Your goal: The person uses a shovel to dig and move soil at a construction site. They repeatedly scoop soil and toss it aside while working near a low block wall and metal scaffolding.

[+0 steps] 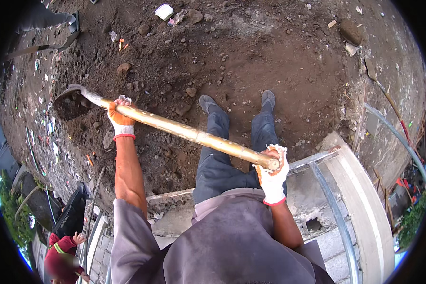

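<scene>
A shovel with a pale, knobbly wooden handle [194,134] slants across my body from upper left to lower right. Near the blade, my left hand [121,116] is closed round the shaft in a worn white and orange work glove. My right hand [272,174], in a ragged glove of the same kind, grips the butt end in front of my thigh. The metal shovel blade [71,100] is at the far left, just above or touching the dark soil, and appears to carry some earth. Bare fingertips show through both torn gloves.
Loose brown soil [251,61] with stones and litter surrounds my feet. A white cup [164,12] lies ahead. Another shovel [388,97] rests at right near curved metal pipes [338,222] and a concrete edge [364,208]. One person stands upper left with a shovel, another in red lower left.
</scene>
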{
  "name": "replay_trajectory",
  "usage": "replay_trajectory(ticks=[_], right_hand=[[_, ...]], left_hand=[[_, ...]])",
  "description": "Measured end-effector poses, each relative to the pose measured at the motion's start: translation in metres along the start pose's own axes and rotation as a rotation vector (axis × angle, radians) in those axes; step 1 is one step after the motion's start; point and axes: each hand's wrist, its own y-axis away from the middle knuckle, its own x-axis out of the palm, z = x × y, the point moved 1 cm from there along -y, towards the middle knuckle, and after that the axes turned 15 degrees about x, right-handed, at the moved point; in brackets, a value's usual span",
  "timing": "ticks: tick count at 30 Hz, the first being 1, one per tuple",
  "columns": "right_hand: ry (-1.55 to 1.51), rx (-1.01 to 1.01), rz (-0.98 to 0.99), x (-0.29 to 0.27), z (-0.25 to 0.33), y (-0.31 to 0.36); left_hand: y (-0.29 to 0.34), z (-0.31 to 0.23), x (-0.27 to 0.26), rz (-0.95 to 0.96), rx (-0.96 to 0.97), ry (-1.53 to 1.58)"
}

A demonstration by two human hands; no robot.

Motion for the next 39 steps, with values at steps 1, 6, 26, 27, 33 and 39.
replay_trajectory(ticks=[1,6,26,27,33,39], right_hand=[[0.126,-0.143,0.009,0.015,0.007,0.002],[-0.035,0.091,0.085,-0.005,0.006,0.006],[0.264,0.589,-0.972,-0.396,-0.122,0.030],[-0.095,0.750,-0.846,-0.374,-0.134,0.011],[0.053,0.629,-0.686,-0.235,-0.141,-0.015],[-0.021,0.529,-0.777,-0.206,-0.111,0.072]], left_hand=[[-0.001,-0.036,0.006,-0.121,0.139,-0.022],[0.030,-0.048,0.019,-0.028,0.164,-0.133],[0.232,0.567,-0.016,-0.482,-0.888,-0.040],[0.203,0.548,-0.031,-0.451,-0.847,-0.004],[0.106,0.443,-0.066,-0.499,-0.656,-0.150],[0.142,0.390,-0.056,-0.417,-0.686,-0.165]])
